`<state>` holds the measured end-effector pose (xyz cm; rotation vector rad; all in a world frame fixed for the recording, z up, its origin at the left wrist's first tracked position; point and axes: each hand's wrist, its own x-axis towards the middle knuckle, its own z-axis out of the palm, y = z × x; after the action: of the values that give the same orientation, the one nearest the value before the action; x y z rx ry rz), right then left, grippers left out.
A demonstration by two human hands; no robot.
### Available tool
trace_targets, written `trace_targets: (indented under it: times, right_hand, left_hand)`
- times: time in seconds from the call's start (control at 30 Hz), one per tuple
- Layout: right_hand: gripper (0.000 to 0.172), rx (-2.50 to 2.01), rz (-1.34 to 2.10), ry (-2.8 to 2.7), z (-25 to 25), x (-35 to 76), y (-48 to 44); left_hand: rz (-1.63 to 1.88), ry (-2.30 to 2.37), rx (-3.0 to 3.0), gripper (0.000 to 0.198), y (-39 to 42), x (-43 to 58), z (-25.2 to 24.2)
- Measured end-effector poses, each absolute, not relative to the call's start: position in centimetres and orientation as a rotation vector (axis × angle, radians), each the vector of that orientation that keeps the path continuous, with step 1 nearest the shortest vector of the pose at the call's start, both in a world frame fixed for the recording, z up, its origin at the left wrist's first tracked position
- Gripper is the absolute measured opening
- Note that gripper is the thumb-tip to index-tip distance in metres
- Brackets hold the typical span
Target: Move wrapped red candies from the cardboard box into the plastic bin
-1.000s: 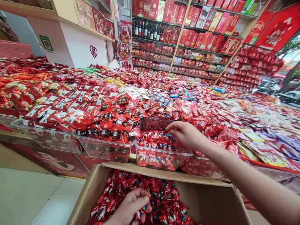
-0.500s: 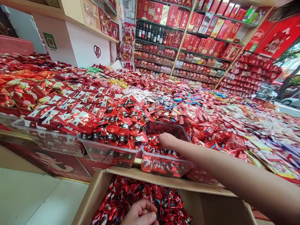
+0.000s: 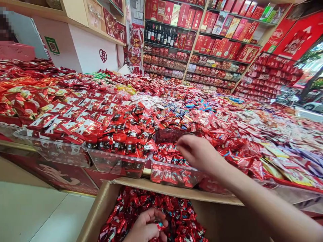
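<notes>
- Hands well apart. Left hand [image 3: 145, 225] is low inside the near cardboard box [image 3: 176, 190], fingers curled on a small red-wrapped candy [image 3: 160, 226]. Right hand [image 3: 198, 151] is beyond it at the clear tub [image 3: 168, 135], fingers bent down over the opening; can't tell whether they pinch anything, undersides hidden.
- Stock: loose candies [image 3: 137, 201] pile in the left part of the box; tub candies [image 3: 164, 157] sit below the tub's far rim.
- Drop: left grip looks light and the wrapper probably slick. A loose squeeze could let the candy fall back into the pile.
- Disorder: tub candies lie in rough rows. Dragging right fingertips or knuckles could knock them askew.
- Spill, left: dark-and-red packets [image 3: 128, 144] heap above the rim of the neighboring tub. A sideways bump could tip some over.
- Spill, right: red packets [image 3: 228, 151] appear close to the right forearm [image 3: 252, 191]. A low sweep could catch them.
- Snag: the box's far edge stands between the hands. Left hand rising too low could clip it and jolt the candy loose.
</notes>
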<state>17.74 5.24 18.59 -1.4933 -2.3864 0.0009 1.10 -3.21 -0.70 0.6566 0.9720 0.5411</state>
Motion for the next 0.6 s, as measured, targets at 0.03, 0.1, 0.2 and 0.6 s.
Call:
trace_targets:
  times: [0.03,0.1,0.2,0.6]
  right_hand:
    - [0.012,-1.365,0.123,-2.355,18.7,17.9,3.2]
    - [0.011,-1.212,0.321,-2.345,18.1,18.2,-0.6]
    - [0.014,-1.114,0.425,-2.389,15.7,18.5,-4.2]
    - [0.016,-1.437,1.222,-1.582,1.9,15.6,-5.8]
  left_hand:
    - [0.558,0.962,0.645,0.027,-3.3,1.1,-0.8]
    - [0.577,0.935,0.658,0.024,-3.4,1.3,-1.0]
    - [0.607,0.878,0.749,0.031,-3.5,1.6,-0.9]
    - [0.692,0.879,0.659,0.028,-3.6,1.1,1.6]
